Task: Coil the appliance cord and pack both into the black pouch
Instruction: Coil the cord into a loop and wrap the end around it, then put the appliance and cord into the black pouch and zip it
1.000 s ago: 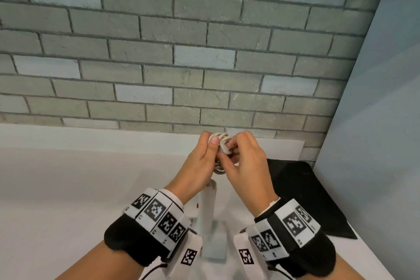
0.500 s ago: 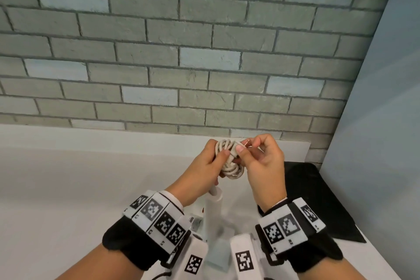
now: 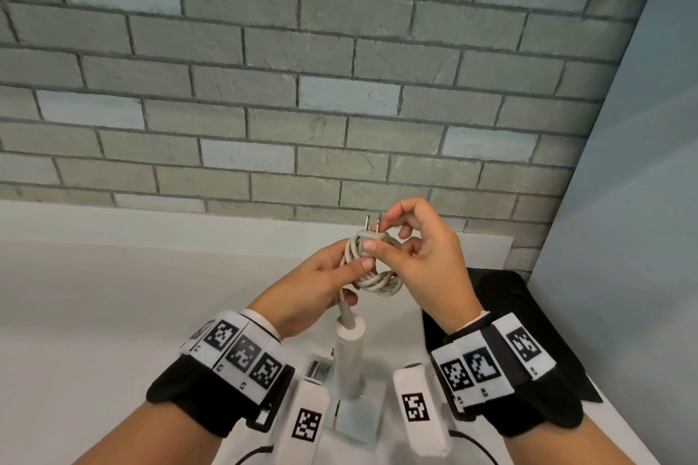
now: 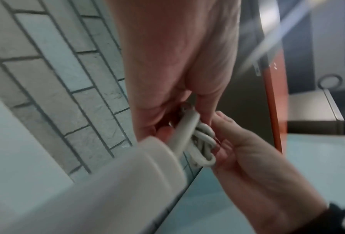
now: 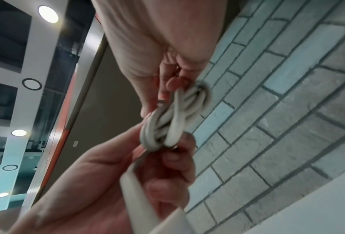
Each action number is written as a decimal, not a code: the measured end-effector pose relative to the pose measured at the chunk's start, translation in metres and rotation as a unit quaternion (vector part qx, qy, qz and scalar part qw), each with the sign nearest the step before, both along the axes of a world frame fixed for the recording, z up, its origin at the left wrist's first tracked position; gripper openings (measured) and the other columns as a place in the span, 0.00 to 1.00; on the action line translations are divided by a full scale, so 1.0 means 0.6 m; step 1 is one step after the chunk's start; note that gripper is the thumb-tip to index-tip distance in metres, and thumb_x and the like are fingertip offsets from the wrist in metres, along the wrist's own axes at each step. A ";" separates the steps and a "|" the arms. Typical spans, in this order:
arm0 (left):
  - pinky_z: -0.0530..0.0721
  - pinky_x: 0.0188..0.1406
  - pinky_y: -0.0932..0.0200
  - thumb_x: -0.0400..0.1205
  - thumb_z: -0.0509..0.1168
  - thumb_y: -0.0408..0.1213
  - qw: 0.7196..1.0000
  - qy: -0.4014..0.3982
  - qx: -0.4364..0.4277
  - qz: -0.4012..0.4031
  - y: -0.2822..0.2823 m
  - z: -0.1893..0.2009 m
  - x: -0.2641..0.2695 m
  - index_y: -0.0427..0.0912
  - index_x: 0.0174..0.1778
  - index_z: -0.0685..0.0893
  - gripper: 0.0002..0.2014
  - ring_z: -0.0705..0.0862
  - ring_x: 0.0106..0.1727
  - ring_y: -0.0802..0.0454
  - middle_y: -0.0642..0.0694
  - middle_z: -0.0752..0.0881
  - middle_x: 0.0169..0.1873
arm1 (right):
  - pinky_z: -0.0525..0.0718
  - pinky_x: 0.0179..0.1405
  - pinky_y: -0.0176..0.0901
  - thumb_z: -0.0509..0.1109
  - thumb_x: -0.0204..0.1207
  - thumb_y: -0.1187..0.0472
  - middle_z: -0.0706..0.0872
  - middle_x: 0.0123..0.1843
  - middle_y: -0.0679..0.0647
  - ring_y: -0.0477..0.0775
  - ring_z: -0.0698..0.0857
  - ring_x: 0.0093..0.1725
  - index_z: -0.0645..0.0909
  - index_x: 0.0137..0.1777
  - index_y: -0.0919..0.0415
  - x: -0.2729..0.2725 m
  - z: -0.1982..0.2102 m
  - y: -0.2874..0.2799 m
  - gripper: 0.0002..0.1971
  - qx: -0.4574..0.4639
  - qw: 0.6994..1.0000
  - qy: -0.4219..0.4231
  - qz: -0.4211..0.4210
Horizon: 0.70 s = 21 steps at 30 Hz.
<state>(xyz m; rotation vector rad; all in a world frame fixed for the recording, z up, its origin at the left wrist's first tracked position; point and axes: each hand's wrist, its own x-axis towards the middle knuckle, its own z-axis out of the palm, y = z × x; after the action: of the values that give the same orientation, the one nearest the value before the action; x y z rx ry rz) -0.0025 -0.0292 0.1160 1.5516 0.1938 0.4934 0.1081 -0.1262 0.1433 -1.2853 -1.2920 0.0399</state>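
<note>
A white cord (image 3: 372,277) is wound into a small coil (image 5: 167,120), held up in front of the brick wall. My left hand (image 3: 325,283) grips the coil (image 4: 201,144) from the left, thumb across the loops. My right hand (image 3: 419,249) pinches the white plug (image 3: 372,234) at the coil's top, its two metal prongs pointing up. The white cylindrical appliance (image 3: 349,359) hangs down from the coil between my wrists, with a clear block at its lower end. The black pouch (image 3: 528,332) lies flat on the white table at the right, partly behind my right wrist.
The white table (image 3: 113,313) spreads to the left and ends at a grey brick wall (image 3: 264,87). A pale blue panel (image 3: 623,238) stands along the right side next to the pouch. A small barcode label (image 3: 319,370) shows beside the appliance.
The coil has grown tighter as both hands rose a little. My right hand has shifted from the cord loops to the plug, whose prongs now stand up clear of the fingers.
</note>
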 end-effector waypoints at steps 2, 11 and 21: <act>0.75 0.30 0.68 0.75 0.62 0.40 0.999 -0.022 -0.034 -0.016 0.004 0.002 -0.006 0.45 0.53 0.83 0.12 0.78 0.37 0.59 0.49 0.82 0.39 | 0.78 0.40 0.37 0.79 0.60 0.59 0.80 0.56 0.47 0.42 0.76 0.47 0.71 0.55 0.43 0.008 -0.003 -0.014 0.27 0.034 0.999 0.025 0.022; 0.79 0.45 0.57 0.76 0.63 0.43 1.000 -0.001 0.007 -0.018 0.006 0.007 -0.026 0.39 0.51 0.83 0.14 0.81 0.46 0.46 0.44 0.86 0.41 | 0.75 0.60 0.28 0.77 0.66 0.54 0.78 0.67 0.40 0.38 0.77 0.65 0.65 0.65 0.36 -0.009 -0.154 -0.021 0.32 -0.372 0.905 -0.024 0.207; 0.70 0.49 0.69 0.77 0.62 0.50 0.858 0.202 0.469 -0.053 0.027 -0.006 -0.112 0.49 0.54 0.78 0.13 0.72 0.52 0.57 0.54 0.79 0.46 | 0.76 0.61 0.48 0.76 0.67 0.60 0.83 0.57 0.52 0.52 0.80 0.58 0.76 0.65 0.54 0.044 -0.187 0.027 0.25 -0.360 0.914 -0.173 0.076</act>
<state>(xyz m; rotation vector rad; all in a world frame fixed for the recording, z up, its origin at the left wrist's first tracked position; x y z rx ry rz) -0.0698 -0.0131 0.1123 2.6140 0.1970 0.1442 0.1344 -0.1102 0.0313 -1.8681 -1.7699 0.4539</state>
